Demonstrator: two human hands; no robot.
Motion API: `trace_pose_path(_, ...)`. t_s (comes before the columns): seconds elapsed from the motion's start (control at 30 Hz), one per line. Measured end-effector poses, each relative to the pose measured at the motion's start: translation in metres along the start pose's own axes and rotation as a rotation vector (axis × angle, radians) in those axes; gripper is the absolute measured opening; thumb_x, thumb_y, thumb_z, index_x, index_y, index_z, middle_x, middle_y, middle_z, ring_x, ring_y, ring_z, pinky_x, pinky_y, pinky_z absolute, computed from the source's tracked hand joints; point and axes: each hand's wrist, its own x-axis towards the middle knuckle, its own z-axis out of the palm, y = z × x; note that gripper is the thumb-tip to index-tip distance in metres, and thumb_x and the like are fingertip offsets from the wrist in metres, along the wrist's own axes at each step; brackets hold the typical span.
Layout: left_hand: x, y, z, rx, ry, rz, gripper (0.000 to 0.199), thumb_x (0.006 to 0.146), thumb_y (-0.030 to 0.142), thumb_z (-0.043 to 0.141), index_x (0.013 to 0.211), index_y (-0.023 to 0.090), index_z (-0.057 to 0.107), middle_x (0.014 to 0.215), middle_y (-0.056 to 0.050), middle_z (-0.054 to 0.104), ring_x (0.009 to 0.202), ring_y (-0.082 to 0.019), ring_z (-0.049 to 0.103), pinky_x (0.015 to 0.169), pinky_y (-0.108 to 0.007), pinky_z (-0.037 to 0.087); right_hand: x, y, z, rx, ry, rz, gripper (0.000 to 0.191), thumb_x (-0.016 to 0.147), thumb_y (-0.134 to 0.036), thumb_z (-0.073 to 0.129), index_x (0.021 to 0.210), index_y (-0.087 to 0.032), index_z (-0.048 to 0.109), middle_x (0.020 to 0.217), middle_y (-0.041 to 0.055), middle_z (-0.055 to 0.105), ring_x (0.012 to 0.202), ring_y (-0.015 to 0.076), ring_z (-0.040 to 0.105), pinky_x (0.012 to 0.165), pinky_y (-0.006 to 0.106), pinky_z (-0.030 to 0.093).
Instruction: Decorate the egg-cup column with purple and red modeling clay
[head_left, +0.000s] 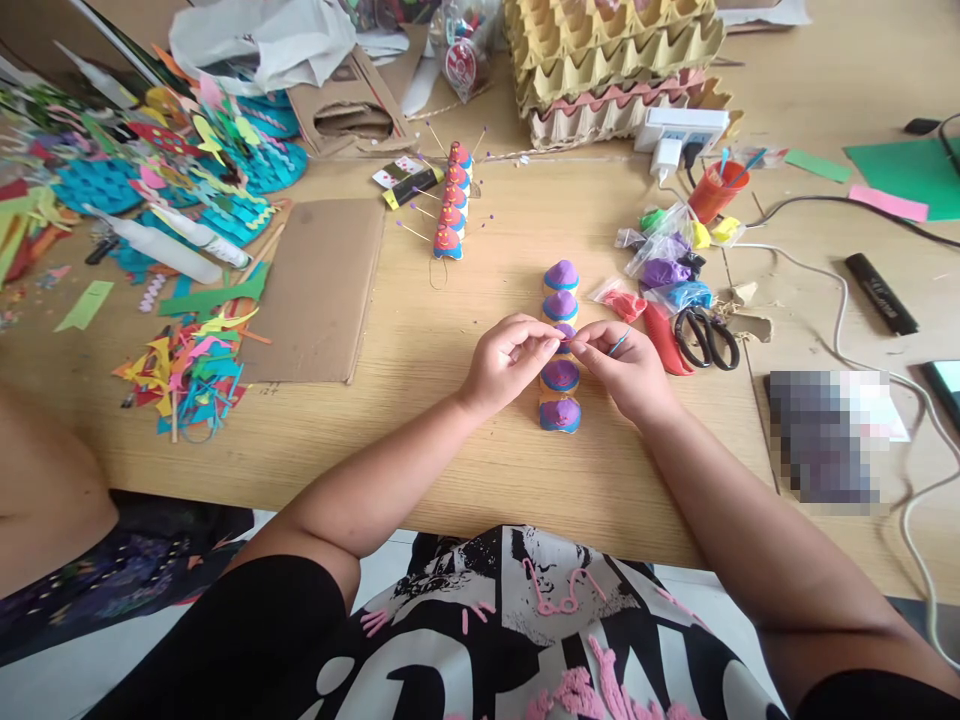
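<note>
A row of several purple-and-blue egg-carton cups (560, 414) runs away from me on the wooden table. Above its middle cup, my left hand (512, 362) is pinched, with a tiny reddish piece at its fingertips. My right hand (624, 368) meets it there, its thumb and forefinger also closed at the small reddish piece. A thin blue stick (619, 343) pokes out between the right fingers. Farther back stands a red-and-blue cup row (448, 238) with small faces and pins stuck out at its sides.
Black-handled scissors (706, 338), clay bags (664, 272) and an orange cup (718, 190) lie right of the hands. Cardboard (317, 290) and paper scraps (199, 375) are left. Egg trays (607, 60) stand behind. A person's arm (45, 480) shows at left.
</note>
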Motion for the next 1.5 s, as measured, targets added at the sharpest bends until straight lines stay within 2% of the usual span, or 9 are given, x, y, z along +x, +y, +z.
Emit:
trace_pose_path(0.23,-0.001,-0.002,0.000,0.049,0.013,-0.024,0.013,0.098,0.033,0.075,0.096,0.021,0.080,0.090,-0.003,0.074,0.075,-0.010,0.064,0.069,-0.024,0.053,-0.001,0.000,0.001,-0.014,-0.019,-0.002,0.046,0.071,-0.064,0.092,0.083,-0.021,0.076,0.079,0.0015,0.072,0.069,0.0124,0.058,0.065,0.028,0.050)
trace_pose_path(0.47,-0.001,-0.002,0.001,0.088,0.069,0.000,0.018,0.099,0.037,0.075,0.093,0.020,0.081,0.085,-0.002,0.073,0.071,-0.009,0.061,0.062,-0.023,0.048,-0.002,-0.006,-0.001,-0.063,-0.105,0.063,0.053,0.072,-0.070,0.088,0.082,-0.019,0.077,0.071,0.0003,0.068,0.065,0.0124,0.056,0.065,0.029,0.048)
trace_pose_path(0.63,-0.001,-0.002,-0.001,0.095,0.043,0.027,0.017,0.099,0.039,0.076,0.095,0.023,0.082,0.085,-0.002,0.073,0.069,-0.009,0.060,0.062,-0.025,0.047,-0.001,-0.011,-0.002,-0.067,-0.014,0.018,0.054,0.074,-0.074,0.084,0.076,-0.020,0.076,0.059,-0.0025,0.054,0.065,0.0142,0.055,0.067,0.030,0.048)
trace_pose_path(0.83,-0.002,-0.001,-0.004,0.156,-0.034,0.026,0.018,0.100,0.039,0.073,0.098,0.025,0.083,0.089,-0.002,0.074,0.073,-0.010,0.062,0.068,-0.026,0.051,0.000,-0.007,-0.002,-0.010,-0.065,0.080,0.050,0.067,-0.066,0.093,0.079,-0.021,0.077,0.073,0.0018,0.071,0.068,0.0141,0.058,0.065,0.029,0.050)
trace_pose_path(1.0,-0.002,0.001,-0.005,0.157,-0.051,0.006,0.015,0.100,0.037,0.073,0.099,0.025,0.083,0.090,-0.002,0.074,0.076,-0.011,0.064,0.070,-0.026,0.053,-0.001,-0.003,-0.002,0.029,-0.095,0.129,0.047,0.067,-0.060,0.096,0.080,-0.019,0.077,0.074,0.0016,0.072,0.068,0.0128,0.058,0.065,0.028,0.048)
trace_pose_path(1.2,0.000,0.003,-0.001,0.094,-0.026,0.103,0.014,0.097,0.025,0.076,0.111,0.023,0.076,0.101,-0.003,0.078,0.085,-0.011,0.070,0.070,-0.025,0.055,0.001,-0.003,0.000,0.159,-0.049,0.137,0.047,0.063,-0.058,0.097,0.077,-0.020,0.073,0.073,-0.0012,0.068,0.064,0.0099,0.053,0.061,0.026,0.045)
trace_pose_path(1.33,-0.001,0.003,-0.001,0.146,-0.016,0.153,0.016,0.093,0.024,0.081,0.107,0.023,0.073,0.100,-0.003,0.076,0.088,-0.013,0.069,0.070,-0.025,0.055,0.000,-0.005,0.003,0.255,-0.039,0.182,0.050,0.057,-0.057,0.101,0.074,-0.021,0.071,0.067,-0.0030,0.063,0.059,0.0095,0.050,0.054,0.025,0.041)
trace_pose_path(1.5,-0.001,0.005,-0.002,0.218,-0.031,0.214,0.012,0.095,0.025,0.080,0.104,0.024,0.073,0.097,-0.002,0.075,0.086,-0.013,0.068,0.072,-0.027,0.054,-0.001,-0.005,0.005,0.256,-0.068,0.183,0.048,0.059,-0.056,0.101,0.072,-0.021,0.071,0.064,-0.0037,0.060,0.058,0.0090,0.049,0.054,0.025,0.041)
